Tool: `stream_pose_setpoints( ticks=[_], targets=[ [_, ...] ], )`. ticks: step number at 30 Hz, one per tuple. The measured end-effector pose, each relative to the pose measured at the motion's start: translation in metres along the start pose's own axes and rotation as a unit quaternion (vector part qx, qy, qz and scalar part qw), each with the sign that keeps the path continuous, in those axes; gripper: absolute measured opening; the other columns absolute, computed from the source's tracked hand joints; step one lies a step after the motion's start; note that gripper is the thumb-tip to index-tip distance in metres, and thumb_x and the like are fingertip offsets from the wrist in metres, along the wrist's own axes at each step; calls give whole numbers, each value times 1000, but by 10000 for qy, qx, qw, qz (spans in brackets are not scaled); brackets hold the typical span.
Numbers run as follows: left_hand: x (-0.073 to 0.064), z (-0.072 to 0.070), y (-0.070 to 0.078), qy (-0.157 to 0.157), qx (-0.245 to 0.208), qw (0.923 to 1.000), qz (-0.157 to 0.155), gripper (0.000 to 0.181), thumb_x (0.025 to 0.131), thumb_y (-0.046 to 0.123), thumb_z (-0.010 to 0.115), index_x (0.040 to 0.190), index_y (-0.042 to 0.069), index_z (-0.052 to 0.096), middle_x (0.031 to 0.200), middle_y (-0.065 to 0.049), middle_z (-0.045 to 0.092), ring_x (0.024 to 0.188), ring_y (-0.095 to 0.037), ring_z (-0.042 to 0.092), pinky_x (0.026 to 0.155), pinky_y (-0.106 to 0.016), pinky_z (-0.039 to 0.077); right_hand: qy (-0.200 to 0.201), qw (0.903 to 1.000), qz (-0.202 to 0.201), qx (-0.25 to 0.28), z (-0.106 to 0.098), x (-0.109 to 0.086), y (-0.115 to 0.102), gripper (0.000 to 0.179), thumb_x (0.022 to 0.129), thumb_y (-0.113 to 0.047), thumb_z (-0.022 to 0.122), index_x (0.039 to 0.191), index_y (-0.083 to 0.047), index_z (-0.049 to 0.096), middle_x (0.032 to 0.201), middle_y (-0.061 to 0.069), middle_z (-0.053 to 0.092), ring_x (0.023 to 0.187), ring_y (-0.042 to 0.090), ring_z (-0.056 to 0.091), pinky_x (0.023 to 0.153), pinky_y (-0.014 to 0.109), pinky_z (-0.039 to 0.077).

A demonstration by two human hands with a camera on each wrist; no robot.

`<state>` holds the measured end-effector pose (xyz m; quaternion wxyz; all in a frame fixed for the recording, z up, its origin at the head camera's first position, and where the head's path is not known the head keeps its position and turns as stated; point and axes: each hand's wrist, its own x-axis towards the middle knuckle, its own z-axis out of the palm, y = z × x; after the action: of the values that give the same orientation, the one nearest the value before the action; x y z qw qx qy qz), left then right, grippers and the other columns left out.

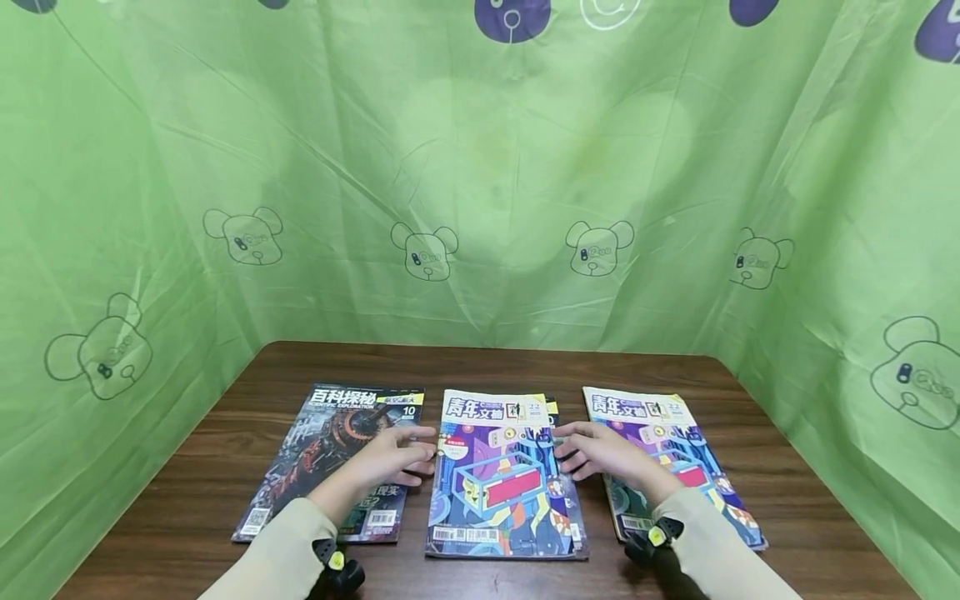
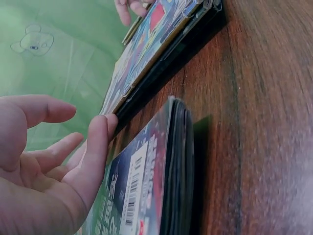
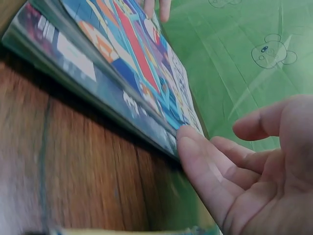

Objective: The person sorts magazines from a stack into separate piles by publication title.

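A magazine with a colourful purple and blue cover [image 1: 498, 492] lies on a dark-covered magazine [image 3: 105, 81] in the middle of the table. My left hand [image 1: 393, 458] reaches over the dark magazine on the left [image 1: 330, 442], its loosely spread fingers at the middle stack's left edge. On the other side my right hand [image 1: 603, 454] has its fingertips against the stack's right edge, thumb apart. Neither hand grips anything. To the right, partly behind my right forearm, another colourful magazine [image 1: 630, 406] lies over a dark one [image 1: 626, 506].
Everything lies on a dark wood-grain table [image 1: 510, 579]. A green curtain [image 1: 510, 300] printed with bear heads closes off the back and both sides. A small dark device with a yellow mark sits on each wrist, over pale sleeves [image 1: 281, 554].
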<state>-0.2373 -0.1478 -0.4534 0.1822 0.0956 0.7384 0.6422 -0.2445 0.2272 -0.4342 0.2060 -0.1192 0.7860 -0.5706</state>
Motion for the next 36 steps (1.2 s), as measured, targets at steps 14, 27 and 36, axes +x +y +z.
stream_pose_setpoints(
  ticks=[14, 27, 36],
  targets=[
    [3, 5, 3, 100, 62, 9998, -140, 56, 95, 12, 62, 142, -12, 44, 111, -17, 69, 92, -28, 71, 76, -40, 61, 279, 9991, 74, -316, -15, -10, 6, 46, 101, -10, 46, 136, 20, 44, 107, 25, 66, 84, 31, 70, 68, 44, 61],
    [5, 8, 0, 345, 7, 9993, -112, 54, 93, 10, 64, 140, -11, 48, 108, -16, 71, 87, -26, 71, 76, -39, 61, 136, 9992, 283, -255, -15, -10, 6, 49, 103, -13, 43, 138, 22, 40, 103, 21, 69, 85, 34, 71, 67, 44, 62],
    [3, 10, 1, 501, 32, 9987, -48, 52, 93, 6, 63, 140, -12, 48, 115, -23, 68, 87, -26, 71, 76, -40, 62, 220, 9988, 348, -268, -13, -8, 8, 48, 102, -13, 44, 137, 21, 42, 102, 19, 69, 82, 32, 72, 67, 42, 62]
  ],
)
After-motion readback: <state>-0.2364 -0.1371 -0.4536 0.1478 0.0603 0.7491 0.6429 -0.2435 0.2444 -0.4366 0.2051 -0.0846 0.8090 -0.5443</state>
